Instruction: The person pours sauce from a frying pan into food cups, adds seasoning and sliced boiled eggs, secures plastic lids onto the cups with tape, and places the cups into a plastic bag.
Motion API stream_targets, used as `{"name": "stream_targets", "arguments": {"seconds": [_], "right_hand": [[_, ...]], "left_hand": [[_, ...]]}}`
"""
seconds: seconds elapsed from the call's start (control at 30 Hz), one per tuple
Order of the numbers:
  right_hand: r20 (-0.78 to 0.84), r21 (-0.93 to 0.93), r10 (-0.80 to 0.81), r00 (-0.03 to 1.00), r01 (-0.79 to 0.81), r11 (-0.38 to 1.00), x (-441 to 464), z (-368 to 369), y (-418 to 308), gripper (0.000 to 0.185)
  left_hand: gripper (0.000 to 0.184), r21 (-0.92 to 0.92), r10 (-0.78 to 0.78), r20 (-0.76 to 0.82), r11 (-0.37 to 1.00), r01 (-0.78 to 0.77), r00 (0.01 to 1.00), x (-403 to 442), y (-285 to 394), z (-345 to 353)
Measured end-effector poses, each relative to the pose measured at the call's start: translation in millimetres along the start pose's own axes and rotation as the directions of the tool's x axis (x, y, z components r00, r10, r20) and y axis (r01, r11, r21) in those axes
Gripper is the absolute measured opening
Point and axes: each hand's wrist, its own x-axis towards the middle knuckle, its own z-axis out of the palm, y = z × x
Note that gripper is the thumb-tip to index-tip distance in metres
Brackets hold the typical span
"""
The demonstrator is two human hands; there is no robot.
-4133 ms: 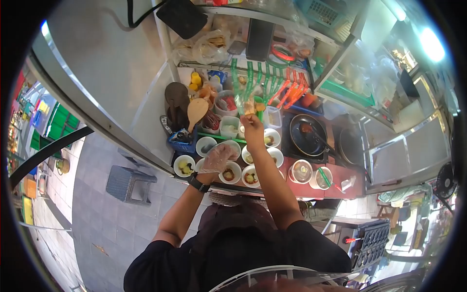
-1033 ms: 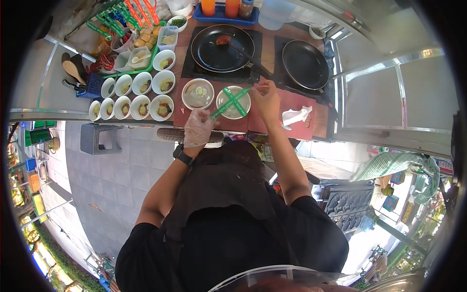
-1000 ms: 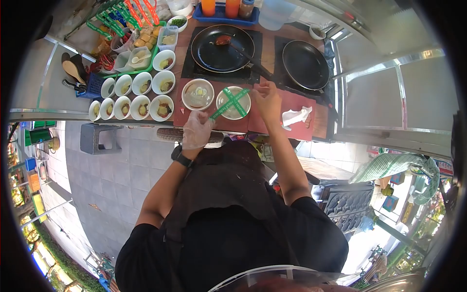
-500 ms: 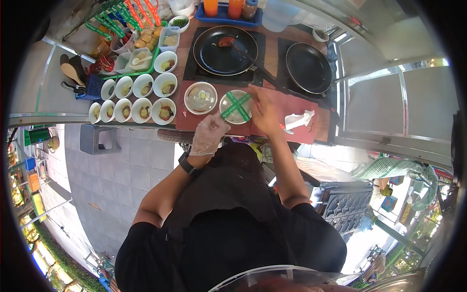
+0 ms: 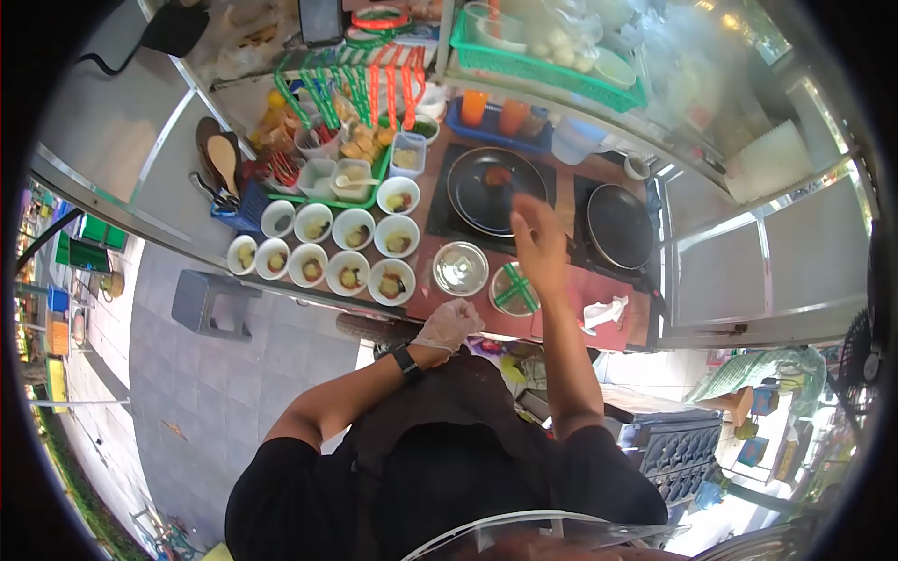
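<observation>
My left hand [image 5: 451, 325], in a clear plastic glove, is at the counter's front edge with its fingers curled together. Whether anything is between them is hidden. My bare right hand [image 5: 541, 245] is raised over the board with its fingers stretched out, holding nothing, near the frying pan [image 5: 482, 201]. Just below it stands a lidded bowl [image 5: 505, 297] with green tape crossed over its top. Left of that bowl is another bowl with a clear lid [image 5: 460, 269] and no tape. Both are on a reddish board [image 5: 421, 297].
Several open white bowls with food [image 5: 391, 282] stand in rows at the left. Behind them, green and red tape strips [image 5: 398, 84] hang from a rack. A second pan [image 5: 619, 226] and a crumpled tissue [image 5: 603, 313] are at the right. A shelf basket [image 5: 552, 75] overhangs the back.
The view has tipped up, showing the shelf and more tape strips. My right hand has lifted from beside the taped bowl towards the pan. My left hand has drawn slightly away from that bowl.
</observation>
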Motion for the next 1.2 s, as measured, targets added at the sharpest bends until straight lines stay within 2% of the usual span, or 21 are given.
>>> {"name": "stream_targets", "arguments": {"seconds": [0.03, 0.1, 0.13, 0.17, 0.23, 0.27, 0.3, 0.37, 0.4, 0.43, 0.5, 0.53, 0.57, 0.63, 0.77, 0.83, 0.97, 1.03, 1.13, 1.17, 1.2], "right_hand": [[0.055, 0.077, -0.114, 0.992, 0.109, 0.991, 17, 19, -14, 0.032], [0.112, 0.169, -0.124, 0.986, 0.104, 0.98, 54, 63, -33, 0.035], [0.083, 0.226, -0.083, 0.993, 0.063, 0.972, 71, 86, -40, 0.037], [0.058, 0.285, -0.044, 0.997, 0.025, 0.958, 89, 109, -44, 0.038], [-0.034, 0.327, -0.01, 0.999, 0.02, 0.945, 124, 157, -29, 0.038], [-0.105, 0.37, 0.042, 0.994, 0.0, 0.929, 136, 175, -22, 0.039], [-0.12, 0.373, 0.03, 0.992, 0.017, 0.928, 143, 187, -24, 0.039], [-0.217, 0.368, 0.089, 0.972, -0.003, 0.93, 154, 207, -26, 0.038], [-0.21, 0.402, 0.086, 0.974, 0.006, 0.915, 156, 211, -27, 0.031], [-0.222, 0.403, 0.082, 0.972, 0.015, 0.915, 155, 214, -26, 0.031], [-0.15, 0.537, 0.178, 0.973, -0.071, 0.84, 149, 217, -26, 0.025], [-0.223, 0.566, 0.125, 0.967, 0.025, 0.824, 147, 221, -30, 0.023], [-0.234, 0.564, 0.123, 0.964, 0.032, 0.825, 142, 223, -33, 0.023], [-0.234, 0.564, 0.099, 0.967, 0.052, 0.824, 131, 217, -53, 0.025], [-0.178, 0.641, 0.132, 0.975, 0.013, 0.767, 125, 206, -107, 0.028], [-0.102, 0.755, 0.245, 0.964, -0.085, 0.65, 130, 202, -123, 0.025], [-0.016, 0.77, 0.302, 0.953, -0.181, 0.612, 134, 193, -141, 0.028], [-0.062, 0.777, 0.21, 0.976, -0.085, 0.623, 135, 194, -154, 0.028], [-0.019, 0.735, 0.09, 0.996, -0.047, 0.676, 128, 178, -177, 0.036], [-0.01, 0.735, 0.098, 0.995, -0.059, 0.675, 120, 170, -189, 0.036], [0.012, 0.677, 0.085, 0.996, -0.071, 0.732, 111, 158, -204, 0.034]], "left_hand": [[0.012, 0.013, 0.012, 0.008, 1.0, -0.012, 1.0, -5, 5, -10], [0.015, 0.095, -0.122, 0.118, 0.989, 0.111, 0.986, -16, 19, -30], [0.021, 0.136, 0.019, 0.161, 0.99, -0.041, 0.987, -16, 8, -41], [0.021, 0.149, 0.032, 0.168, 0.987, -0.058, 0.985, -16, -1, -54], [0.013, 0.006, 0.023, 0.321, 1.0, -0.027, 0.947, -13, -19, -79], [0.013, 0.209, 0.005, 0.271, 0.976, -0.064, 0.963, -7, -31, -91], [0.013, 0.221, 0.015, 0.277, 0.972, -0.079, 0.961, -12, -28, -100], [0.012, -0.101, 0.033, 0.325, 0.995, 0.0, 0.945, -21, -23, -119], [0.012, -0.187, 0.018, 0.324, 0.981, 0.045, 0.946, -23, -22, -129], [0.012, -0.177, 0.021, 0.331, 0.983, 0.04, 0.944, -24, -21, -138], [0.016, 0.179, -0.001, 0.282, 0.982, -0.052, 0.959, -23, -23, -155], [0.019, -0.005, 0.009, 0.326, 1.0, -0.008, 0.945, -19, -31, -163], [0.022, -0.183, 0.019, 0.369, 0.982, 0.053, 0.929, -15, -39, -170], [0.027, 0.057, -0.047, 0.299, 0.998, 0.031, 0.953, -51, 22, -173], [0.027, 0.211, -0.113, 0.347, 0.977, 0.04, 0.931, -30, 0, -194], [0.027, 0.098, -0.032, 0.343, 0.995, -0.001, 0.939, -34, 12, -193], [0.032, 0.075, -0.023, 0.286, 0.997, 0.001, 0.958, -25, 10, -191], [0.03, 0.151, 0.061, 0.28, 0.983, -0.107, 0.958, -18, 11, -192], [0.027, 0.128, 0.095, 0.338, 0.981, -0.146, 0.936, -31, 57, -188], [0.026, 0.117, 0.112, 0.363, 0.979, -0.164, 0.925, -32, 70, -188], [0.027, 0.102, 0.179, 0.336, 0.969, -0.225, 0.925, -22, 68, -194]]}}
